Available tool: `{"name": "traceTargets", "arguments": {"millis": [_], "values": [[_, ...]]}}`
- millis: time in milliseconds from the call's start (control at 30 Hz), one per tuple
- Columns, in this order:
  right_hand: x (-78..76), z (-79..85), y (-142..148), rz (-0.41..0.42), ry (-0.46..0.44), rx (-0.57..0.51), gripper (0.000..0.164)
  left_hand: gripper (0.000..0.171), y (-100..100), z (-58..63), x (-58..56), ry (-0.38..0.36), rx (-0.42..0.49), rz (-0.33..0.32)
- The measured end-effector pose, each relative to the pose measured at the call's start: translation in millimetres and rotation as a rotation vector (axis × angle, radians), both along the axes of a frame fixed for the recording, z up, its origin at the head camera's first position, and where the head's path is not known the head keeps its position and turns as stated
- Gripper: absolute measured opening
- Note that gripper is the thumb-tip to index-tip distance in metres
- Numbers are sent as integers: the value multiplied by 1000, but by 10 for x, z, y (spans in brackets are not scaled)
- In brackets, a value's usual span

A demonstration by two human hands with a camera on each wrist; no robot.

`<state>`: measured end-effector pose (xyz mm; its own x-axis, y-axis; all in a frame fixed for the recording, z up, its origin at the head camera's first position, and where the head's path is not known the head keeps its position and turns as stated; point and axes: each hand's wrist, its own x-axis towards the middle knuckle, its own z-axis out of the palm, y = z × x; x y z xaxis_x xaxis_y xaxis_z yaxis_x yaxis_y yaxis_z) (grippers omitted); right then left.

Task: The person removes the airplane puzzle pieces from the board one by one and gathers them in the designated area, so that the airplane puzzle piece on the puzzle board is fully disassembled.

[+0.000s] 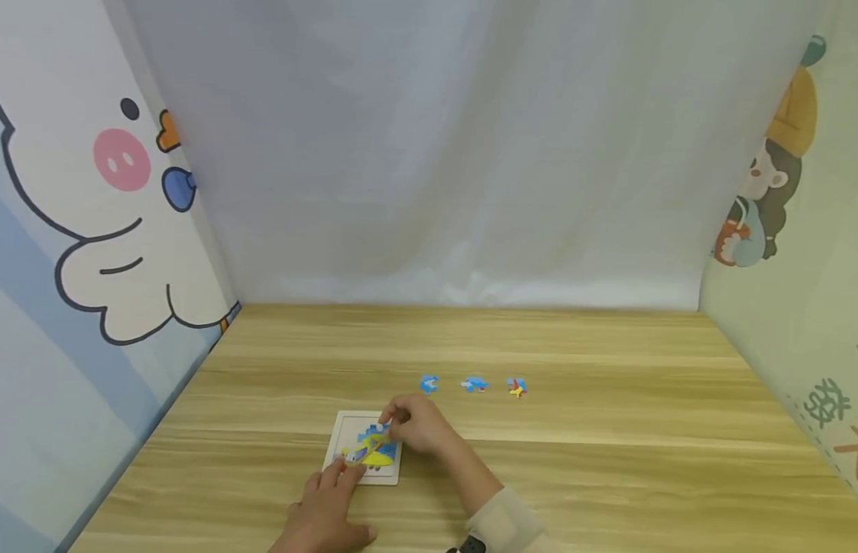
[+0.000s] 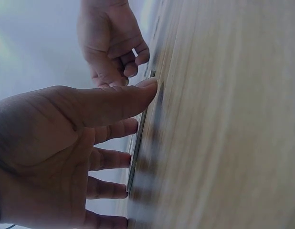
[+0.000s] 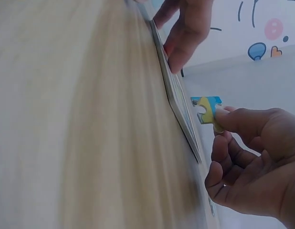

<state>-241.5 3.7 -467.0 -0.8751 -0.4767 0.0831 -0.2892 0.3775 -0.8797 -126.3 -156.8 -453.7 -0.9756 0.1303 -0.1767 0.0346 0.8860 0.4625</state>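
Note:
A square jigsaw board [image 1: 367, 482] with a pale frame lies on the table. Blue and yellow pieces [image 1: 379, 459] fill part of it. My right hand [image 1: 420, 424] pinches a blue-and-yellow puzzle piece [image 3: 205, 105] between thumb and forefinger. In the right wrist view, that piece is tilted just above the board, apart from it. My left hand [image 1: 323, 513] rests its fingertips on the near left part of the board, fingers extended. The left wrist view shows its thumb [image 2: 114, 102] stretched out along the board's edge. The picture under the hands is partly hidden.
Beyond the board, three loose puzzle pieces lie in a row: a left one [image 1: 429, 384], a middle one [image 1: 475, 384] and a right one [image 1: 517, 387]. A wood-grain table [image 1: 608, 461] carries everything. Behind it hangs a pale curtain [image 1: 470, 169]; printed panels flank both sides.

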Motion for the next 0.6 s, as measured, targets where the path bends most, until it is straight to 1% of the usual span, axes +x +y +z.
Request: {"name": "traceTargets", "arguments": {"millis": [167,400,600], "values": [[-22,-9,104,-2,-10,-8,12,77,6,-15,-18,7,6,11],[-48,-14,224,-36,-69,-26,13,77,0,-32,-24,16,2,18],[-102,-32,324,-56,-44,-18,12,76,9,-29,-9,35,5,13]]}}
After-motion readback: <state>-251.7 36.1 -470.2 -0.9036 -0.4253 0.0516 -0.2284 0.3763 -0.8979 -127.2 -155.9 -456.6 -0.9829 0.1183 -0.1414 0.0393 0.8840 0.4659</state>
